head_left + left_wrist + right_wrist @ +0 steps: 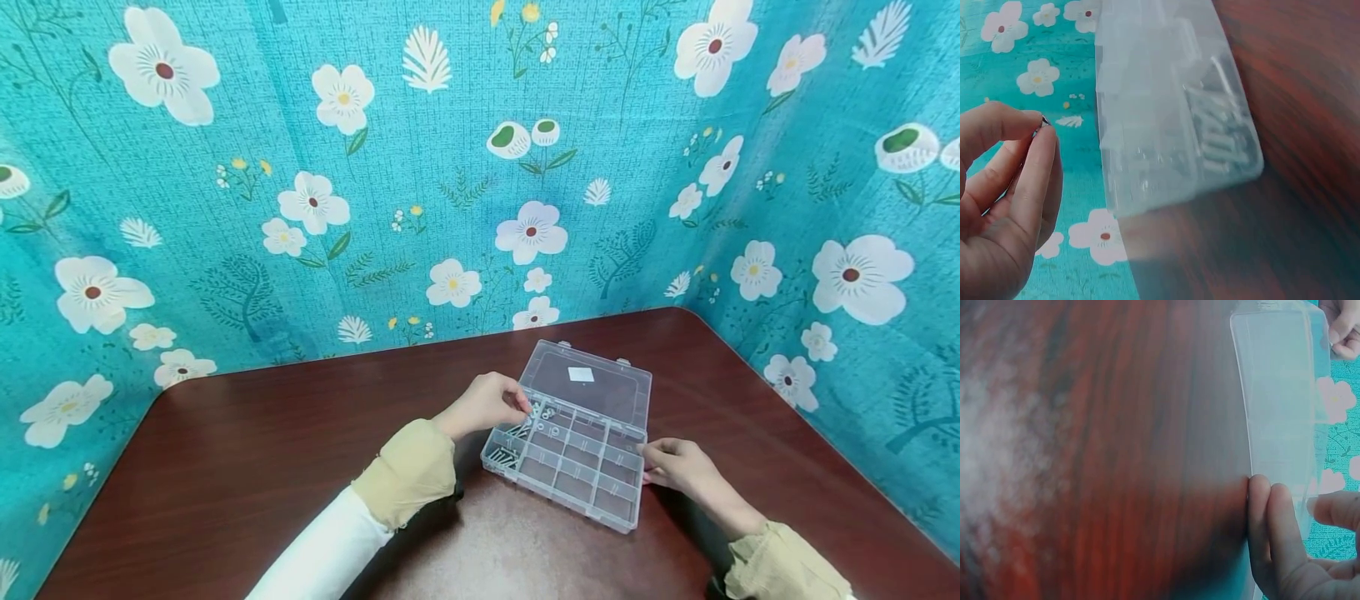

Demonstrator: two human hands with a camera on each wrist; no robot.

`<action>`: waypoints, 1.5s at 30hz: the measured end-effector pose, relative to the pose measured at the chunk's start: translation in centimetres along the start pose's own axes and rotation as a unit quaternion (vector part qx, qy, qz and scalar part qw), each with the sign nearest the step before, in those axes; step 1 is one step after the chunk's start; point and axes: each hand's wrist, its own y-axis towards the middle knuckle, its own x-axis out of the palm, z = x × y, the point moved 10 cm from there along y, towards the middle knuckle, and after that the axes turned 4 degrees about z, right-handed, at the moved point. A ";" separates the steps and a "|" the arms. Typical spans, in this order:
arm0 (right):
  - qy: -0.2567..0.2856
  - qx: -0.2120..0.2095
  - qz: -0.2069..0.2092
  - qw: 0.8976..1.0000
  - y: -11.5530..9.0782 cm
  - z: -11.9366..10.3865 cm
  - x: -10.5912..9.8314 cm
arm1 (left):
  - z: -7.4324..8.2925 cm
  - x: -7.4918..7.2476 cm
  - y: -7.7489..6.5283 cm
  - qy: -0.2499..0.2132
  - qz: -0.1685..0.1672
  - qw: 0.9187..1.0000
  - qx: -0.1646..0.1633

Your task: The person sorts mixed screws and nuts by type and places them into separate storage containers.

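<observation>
A clear plastic compartment box (577, 504) lies on the table with its lid (615, 396) swung back. My left hand (491, 404) is above the left compartments, thumb and fingertips together. Between those tips, the left wrist view shows a small shiny metal piece (1045, 121), mostly hidden, so its kind is unclear. Screws (502, 457) lie in the front left compartment, with more behind them. Several nuts (553, 432) or similar small rings sit in the neighbouring compartments. At the box's right side my right hand (681, 468) grips the wall, fingers outside and thumb over the edge.
The box stands on a dark reddish-brown wooden table (300, 450). A teal flowered cloth (390, 167) hangs behind the table and along its right side. A white label (581, 374) is on the lid.
</observation>
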 end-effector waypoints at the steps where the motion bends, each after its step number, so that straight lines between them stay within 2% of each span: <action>1: 0.001 0.003 0.003 1.000 0.0 0.1 -0.1 | 0.0 0.2 0.2 -0.004 0.001 1.000 -0.005; 11: 0.001 0.001 0.004 1.000 -0.1 -0.1 -0.1 | 0.0 1.5 1.5 -0.017 0.016 0.999 -0.046; 15: -0.010 0.003 0.009 1.000 0.0 -0.1 -0.2 | 0.0 1.9 1.9 -0.023 0.016 0.998 -0.051; 20: -0.014 0.009 0.017 1.000 -0.1 0.2 -0.6 | 0.1 2.4 2.7 -0.015 0.024 0.999 -0.040; 24: -0.007 0.006 0.019 1.000 -0.2 0.3 -0.8 | 0.0 2.7 3.1 -0.004 0.026 0.998 -0.049; 25: -0.006 0.004 0.018 1.000 -0.2 0.3 -0.8 | 0.2 2.6 3.1 -0.002 0.032 0.999 -0.039; 31: -0.018 -0.005 0.014 1.000 -0.3 -0.2 -0.4 | -0.3 1.7 2.5 0.012 0.054 0.998 -0.040; 32: -0.020 -0.006 0.014 1.000 -0.3 -0.3 -0.4 | -0.7 1.6 2.4 0.013 0.049 0.997 -0.055; 33: -0.022 -0.005 0.016 1.000 -0.2 -0.3 -0.3 | -0.8 1.5 2.3 0.015 0.049 0.997 -0.056; 38: -0.021 -0.004 0.018 1.000 -0.2 -0.2 -0.4 | -0.9 0.9 1.9 0.022 0.023 0.999 -0.039; 42: -0.018 -0.003 0.018 1.000 -0.2 -0.1 -0.3 | -0.2 0.2 1.0 0.058 -0.009 0.998 -0.007; 45: -0.014 -0.004 0.016 1.000 -0.2 -0.1 -0.3 | 0.4 -0.3 0.3 0.102 -0.038 0.994 0.024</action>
